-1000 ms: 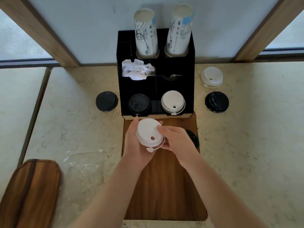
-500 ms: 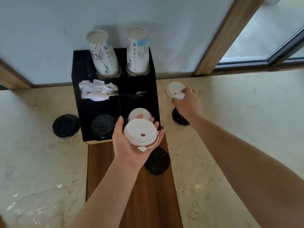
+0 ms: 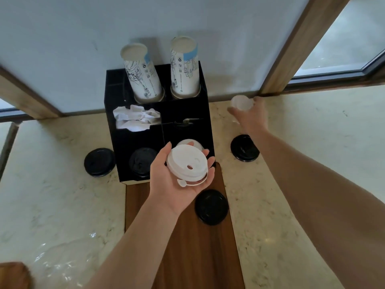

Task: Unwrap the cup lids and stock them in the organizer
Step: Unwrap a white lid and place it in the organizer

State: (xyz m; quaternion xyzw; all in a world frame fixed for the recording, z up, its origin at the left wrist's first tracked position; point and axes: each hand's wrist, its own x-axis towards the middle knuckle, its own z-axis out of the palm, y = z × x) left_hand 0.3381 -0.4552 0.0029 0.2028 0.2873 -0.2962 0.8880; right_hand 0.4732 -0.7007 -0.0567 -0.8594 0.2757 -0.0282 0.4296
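My left hand (image 3: 173, 184) cradles a white cup lid (image 3: 187, 163) in its palm, fingers curled round the rim, just in front of the black organizer (image 3: 187, 113). My right hand (image 3: 251, 116) is stretched out to the right of the organizer and grips a second white lid (image 3: 241, 102), lifted off the counter and blurred. In the organizer's front slots sit a black lid (image 3: 141, 161) on the left and a white lid (image 3: 188, 141) on the right, partly hidden by my left hand.
Loose black lids lie left of the organizer (image 3: 99, 162), right of it (image 3: 244, 148) and on the wooden board (image 3: 211, 206). Two paper cup stacks (image 3: 143, 76) (image 3: 184, 69) and crumpled napkins (image 3: 135, 119) fill the organizer. Clear plastic wrap (image 3: 62, 265) lies at the lower left.
My right hand left the lid held in my left hand, reached to the white lid on the counter at the right and lifted it. The view has turned right.
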